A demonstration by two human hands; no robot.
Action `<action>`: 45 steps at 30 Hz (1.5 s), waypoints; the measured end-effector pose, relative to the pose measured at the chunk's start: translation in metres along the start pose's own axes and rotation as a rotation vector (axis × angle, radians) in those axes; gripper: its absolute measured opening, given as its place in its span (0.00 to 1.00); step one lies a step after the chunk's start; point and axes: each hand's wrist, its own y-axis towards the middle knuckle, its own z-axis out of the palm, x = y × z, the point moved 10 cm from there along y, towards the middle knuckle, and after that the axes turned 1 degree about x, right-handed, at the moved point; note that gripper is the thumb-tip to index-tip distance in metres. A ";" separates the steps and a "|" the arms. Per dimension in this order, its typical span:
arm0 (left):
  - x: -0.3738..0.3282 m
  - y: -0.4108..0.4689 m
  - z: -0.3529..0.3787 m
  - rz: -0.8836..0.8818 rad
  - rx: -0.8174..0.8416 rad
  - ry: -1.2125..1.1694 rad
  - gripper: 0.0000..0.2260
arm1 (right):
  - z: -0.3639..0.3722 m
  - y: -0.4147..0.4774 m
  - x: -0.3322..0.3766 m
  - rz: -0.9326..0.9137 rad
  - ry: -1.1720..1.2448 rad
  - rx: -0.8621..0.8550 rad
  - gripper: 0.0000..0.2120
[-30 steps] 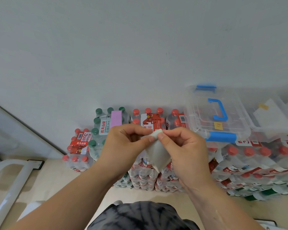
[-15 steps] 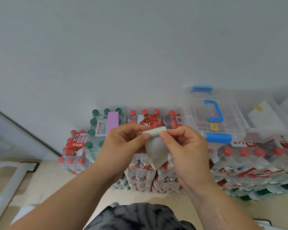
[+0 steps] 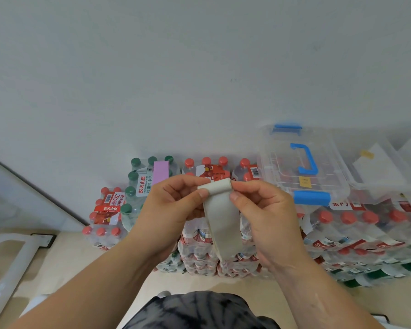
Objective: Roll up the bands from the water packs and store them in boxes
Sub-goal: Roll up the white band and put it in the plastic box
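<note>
White fabric band (image 3: pixel 220 219), seen from the head camera, is held up between both hands, in front of the stacked water packs (image 3: pixel 199 252). Its top end is wound into a small roll that lies crosswise between the fingertips, and the loose tail hangs down from there between the two palms.

The left hand (image 3: pixel 173 214) pinches the roll's left end, thumb on the near side and curled fingers behind. The right hand (image 3: pixel 266 219) pinches the right end the same way, its thumb just under the roll and its forefinger over the top. Both sets of fingers are clamped on the band.

Beyond the right fingertips, and a little to their right, a clear lidded box (image 3: pixel 301 167) with blue handle and clasps sits on top of the packs. A second clear box (image 3: pixel 377 172) stands just past it, farther right.

Beyond the left knuckles is a green-capped pack (image 3: pixel 138 186) with a pink strip (image 3: pixel 161 172) on top. Red-capped bottles show directly behind the roll.

Below the wrists lies a dark mottled garment (image 3: pixel 199 309), and far to the left of the left forearm is a white frame (image 3: pixel 7 264).
</note>
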 end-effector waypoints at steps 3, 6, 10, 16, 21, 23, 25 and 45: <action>0.000 0.000 -0.003 0.005 -0.029 0.002 0.07 | 0.004 0.003 -0.002 0.013 -0.043 0.044 0.14; 0.000 0.000 -0.001 -0.008 -0.021 0.010 0.11 | 0.005 0.005 -0.004 0.024 -0.003 0.064 0.13; 0.000 0.002 0.001 -0.020 -0.003 0.010 0.07 | 0.007 0.005 -0.006 0.059 0.024 0.087 0.15; 0.004 0.003 0.003 -0.015 0.007 0.002 0.06 | 0.008 0.010 -0.008 0.051 -0.016 0.113 0.19; 0.002 0.003 0.004 0.004 0.015 -0.002 0.05 | 0.007 0.014 -0.006 0.021 -0.037 0.118 0.19; 0.001 0.004 0.004 0.006 0.014 0.006 0.05 | 0.007 0.014 -0.006 0.020 -0.043 0.117 0.19; -0.001 0.003 0.004 0.016 0.006 0.024 0.05 | 0.006 0.014 -0.007 0.028 -0.043 0.104 0.18; 0.003 0.002 0.012 -0.019 0.030 -0.043 0.09 | -0.014 0.000 0.004 -0.052 -0.043 -0.132 0.05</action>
